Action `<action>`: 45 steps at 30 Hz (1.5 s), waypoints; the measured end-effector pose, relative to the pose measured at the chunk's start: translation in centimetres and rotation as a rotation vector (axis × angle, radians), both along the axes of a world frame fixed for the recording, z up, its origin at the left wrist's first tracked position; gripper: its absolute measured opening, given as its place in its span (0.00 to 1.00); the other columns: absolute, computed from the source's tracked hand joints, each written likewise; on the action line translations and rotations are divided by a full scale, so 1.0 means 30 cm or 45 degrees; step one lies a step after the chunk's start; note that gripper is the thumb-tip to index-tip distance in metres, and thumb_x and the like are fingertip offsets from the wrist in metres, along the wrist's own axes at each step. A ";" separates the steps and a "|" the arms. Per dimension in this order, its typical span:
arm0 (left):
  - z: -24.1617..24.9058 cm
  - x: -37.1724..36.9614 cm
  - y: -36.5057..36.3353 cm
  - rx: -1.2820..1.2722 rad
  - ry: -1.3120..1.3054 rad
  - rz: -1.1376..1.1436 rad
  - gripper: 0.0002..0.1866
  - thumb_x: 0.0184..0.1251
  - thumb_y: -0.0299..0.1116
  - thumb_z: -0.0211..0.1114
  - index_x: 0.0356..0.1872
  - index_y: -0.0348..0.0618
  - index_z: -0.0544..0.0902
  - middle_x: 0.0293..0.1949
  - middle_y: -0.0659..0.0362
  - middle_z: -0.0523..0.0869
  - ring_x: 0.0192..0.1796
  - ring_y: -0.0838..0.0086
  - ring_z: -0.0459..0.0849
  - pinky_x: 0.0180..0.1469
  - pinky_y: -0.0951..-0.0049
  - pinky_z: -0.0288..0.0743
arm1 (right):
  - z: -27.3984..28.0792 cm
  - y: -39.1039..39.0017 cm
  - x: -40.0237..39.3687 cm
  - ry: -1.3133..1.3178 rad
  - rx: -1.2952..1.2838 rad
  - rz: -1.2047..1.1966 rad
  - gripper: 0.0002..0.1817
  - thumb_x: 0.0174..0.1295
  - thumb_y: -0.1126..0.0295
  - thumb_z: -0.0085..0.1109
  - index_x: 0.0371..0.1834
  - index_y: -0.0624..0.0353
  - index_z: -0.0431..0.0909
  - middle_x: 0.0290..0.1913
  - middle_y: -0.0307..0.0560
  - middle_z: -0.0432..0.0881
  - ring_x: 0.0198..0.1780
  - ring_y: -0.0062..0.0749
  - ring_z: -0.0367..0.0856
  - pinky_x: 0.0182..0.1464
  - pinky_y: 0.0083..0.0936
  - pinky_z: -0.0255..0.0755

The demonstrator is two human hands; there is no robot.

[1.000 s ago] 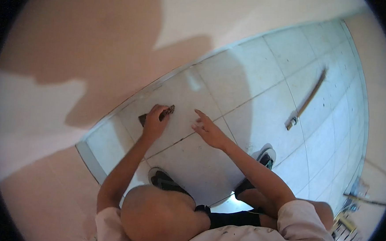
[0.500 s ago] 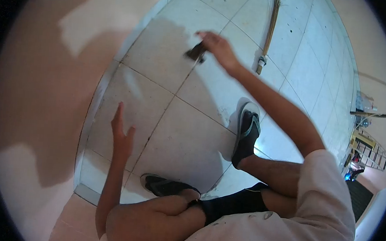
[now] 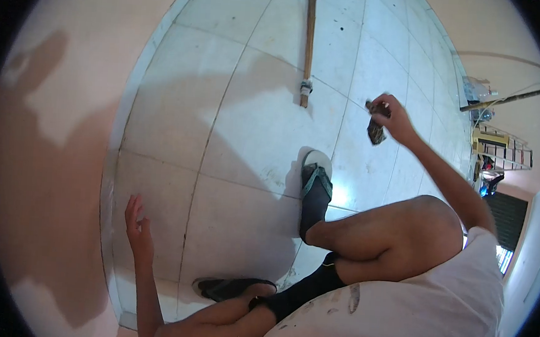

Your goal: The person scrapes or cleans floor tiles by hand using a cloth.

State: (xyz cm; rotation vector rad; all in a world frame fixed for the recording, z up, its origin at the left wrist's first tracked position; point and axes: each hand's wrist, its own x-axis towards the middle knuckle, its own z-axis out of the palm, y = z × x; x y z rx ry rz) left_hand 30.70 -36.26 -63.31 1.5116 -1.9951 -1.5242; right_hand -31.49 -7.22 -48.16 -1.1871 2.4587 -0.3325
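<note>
My right hand (image 3: 395, 119) is closed on a dark, crumpled rag (image 3: 376, 133), which hangs from the fingers above the tiled floor. Several mottled brown patches show on its surface. My left hand (image 3: 138, 221) is held low near the foot of the wall, fingers loosely bent and apart, with nothing in it. Between the two hands, a broom of thin sticks (image 3: 309, 44) lies on the tiles, its bound end towards me.
My feet wear dark flip-flops (image 3: 317, 177) on the pale tiles (image 3: 167, 134). A pinkish wall (image 3: 67, 156) runs along the left. At the far right are plastic bottles (image 3: 477, 90), a pole (image 3: 515, 99) and a metal rack (image 3: 519, 154).
My right hand has swung to the right with the rag, from near the wall side to beyond the broom. My left hand sits lower in view, and the whole view has turned right.
</note>
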 end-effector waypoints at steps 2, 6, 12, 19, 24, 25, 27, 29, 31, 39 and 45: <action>0.033 -0.027 -0.020 0.005 -0.033 -0.071 0.32 0.66 0.20 0.53 0.73 0.53 0.73 0.78 0.58 0.64 0.69 0.64 0.74 0.64 0.64 0.69 | -0.093 0.048 0.062 0.291 -0.158 -0.060 0.24 0.58 0.75 0.69 0.59 0.58 0.79 0.44 0.47 0.80 0.45 0.36 0.83 0.54 0.32 0.78; 0.084 0.039 -0.053 0.057 -0.218 -0.160 0.28 0.70 0.22 0.54 0.71 0.50 0.74 0.76 0.57 0.65 0.69 0.64 0.73 0.65 0.64 0.69 | -0.305 0.055 0.200 -0.057 -0.320 -0.480 0.22 0.56 0.79 0.66 0.57 0.58 0.81 0.46 0.54 0.82 0.49 0.45 0.83 0.54 0.35 0.79; 0.131 0.308 -0.095 0.014 -0.586 -0.184 0.23 0.72 0.25 0.56 0.68 0.46 0.76 0.74 0.50 0.67 0.75 0.60 0.67 0.71 0.61 0.65 | -0.645 0.158 0.101 -0.002 -0.204 0.254 0.20 0.60 0.75 0.65 0.57 0.58 0.82 0.51 0.54 0.81 0.48 0.49 0.82 0.49 0.39 0.80; 0.490 0.199 -0.130 0.128 -0.856 -0.594 0.21 0.69 0.22 0.61 0.63 0.41 0.77 0.65 0.49 0.77 0.52 0.62 0.84 0.54 0.64 0.80 | -0.679 0.037 -0.054 0.039 -0.310 0.109 0.19 0.59 0.77 0.59 0.55 0.58 0.80 0.42 0.55 0.75 0.43 0.52 0.78 0.47 0.43 0.77; 0.682 0.143 -0.135 0.199 -1.085 -0.378 0.19 0.72 0.27 0.61 0.62 0.41 0.79 0.59 0.53 0.82 0.52 0.65 0.83 0.55 0.66 0.78 | -0.643 0.156 0.088 -0.058 -0.255 0.396 0.13 0.56 0.75 0.61 0.45 0.61 0.79 0.41 0.50 0.74 0.44 0.44 0.78 0.49 0.39 0.78; 0.692 0.205 -0.154 0.176 -1.096 -0.384 0.19 0.72 0.27 0.61 0.62 0.41 0.79 0.59 0.53 0.82 0.52 0.65 0.83 0.55 0.66 0.78 | -0.651 0.115 0.028 -0.032 -0.285 0.307 0.12 0.56 0.75 0.61 0.43 0.61 0.79 0.42 0.50 0.75 0.44 0.45 0.77 0.49 0.41 0.77; 0.727 0.300 -0.210 0.346 -0.862 -0.006 0.18 0.73 0.28 0.60 0.62 0.41 0.79 0.55 0.52 0.83 0.49 0.65 0.84 0.51 0.63 0.78 | -0.624 -0.031 -0.130 0.010 -0.352 0.064 0.08 0.57 0.75 0.59 0.40 0.62 0.77 0.43 0.52 0.75 0.44 0.49 0.75 0.49 0.42 0.74; 0.649 0.058 -0.326 0.289 -0.853 -0.085 0.18 0.73 0.28 0.60 0.62 0.41 0.79 0.54 0.52 0.83 0.50 0.65 0.84 0.52 0.63 0.78 | -0.621 -0.107 -0.213 0.040 -0.455 -0.074 0.08 0.58 0.76 0.58 0.40 0.63 0.77 0.43 0.54 0.75 0.45 0.52 0.75 0.49 0.42 0.74; 0.730 0.027 -0.305 0.235 -0.868 -0.218 0.18 0.73 0.28 0.60 0.62 0.41 0.79 0.54 0.52 0.83 0.50 0.64 0.84 0.52 0.63 0.78 | -0.655 -0.045 -0.126 0.040 -0.455 -0.010 0.09 0.58 0.75 0.58 0.41 0.62 0.78 0.45 0.53 0.75 0.46 0.51 0.75 0.50 0.43 0.74; 0.617 -0.514 -0.368 0.058 -0.804 -0.696 0.18 0.73 0.28 0.61 0.61 0.41 0.79 0.53 0.52 0.83 0.51 0.64 0.83 0.53 0.63 0.77 | -0.631 0.020 0.023 -0.081 -0.190 0.105 0.14 0.59 0.72 0.56 0.49 0.60 0.80 0.48 0.48 0.75 0.49 0.44 0.76 0.53 0.38 0.76; 0.387 -1.128 -0.526 -0.008 -0.661 -1.117 0.18 0.74 0.28 0.58 0.62 0.45 0.78 0.53 0.54 0.83 0.50 0.65 0.80 0.53 0.65 0.75 | -0.632 -0.167 -0.078 0.018 -0.390 -0.398 0.18 0.60 0.75 0.56 0.54 0.63 0.77 0.48 0.50 0.75 0.48 0.46 0.75 0.53 0.35 0.76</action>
